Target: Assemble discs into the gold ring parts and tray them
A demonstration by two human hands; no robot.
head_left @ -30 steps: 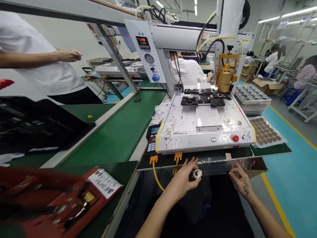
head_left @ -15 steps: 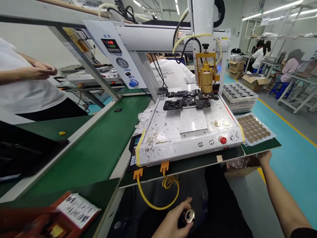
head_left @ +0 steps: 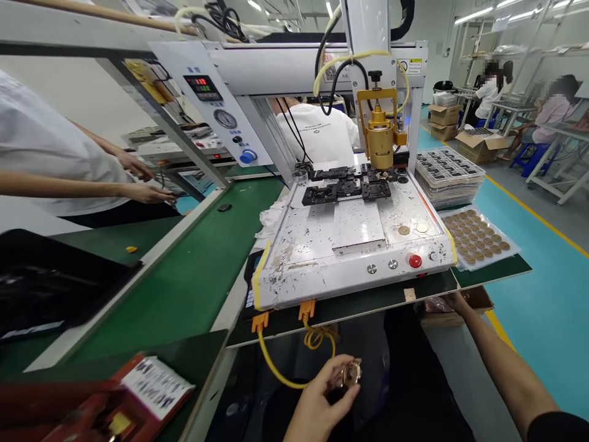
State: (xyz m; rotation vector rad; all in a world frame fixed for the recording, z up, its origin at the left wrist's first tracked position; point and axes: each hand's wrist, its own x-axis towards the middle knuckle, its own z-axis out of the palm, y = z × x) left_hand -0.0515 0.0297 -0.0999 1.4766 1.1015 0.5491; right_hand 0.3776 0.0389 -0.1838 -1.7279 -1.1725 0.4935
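Note:
My left hand (head_left: pixel 322 396) pinches a round metal watch case (head_left: pixel 352 373) between thumb and fingers, above my lap and below the bench edge. Down at the right, my right hand (head_left: pixel 454 301) reaches into an open cardboard box (head_left: pixel 481 301) under the bench. Clear plastic shows beside it in the box, and its fingers are hidden. In front of me stands a white press machine (head_left: pixel 294 285) with a brass-coloured head (head_left: pixel 380 147) over black fixtures (head_left: pixel 338 191). Two round discs (head_left: pixel 404 231) lie on its white base.
A sheet of round brown discs (head_left: pixel 476 236) lies right of the machine, before stacked trays (head_left: pixel 448 164). A yellow cable (head_left: pixel 271 368) loops below the bench. A red bin (head_left: pixel 105 405) with a paper label stands lower left. A co-worker's hands (head_left: pixel 147 184) are at the left.
My right hand has moved left and into the cardboard box. My left hand has raised and turned the watch case slightly. The co-worker's hands at the left have moved lower and to the right.

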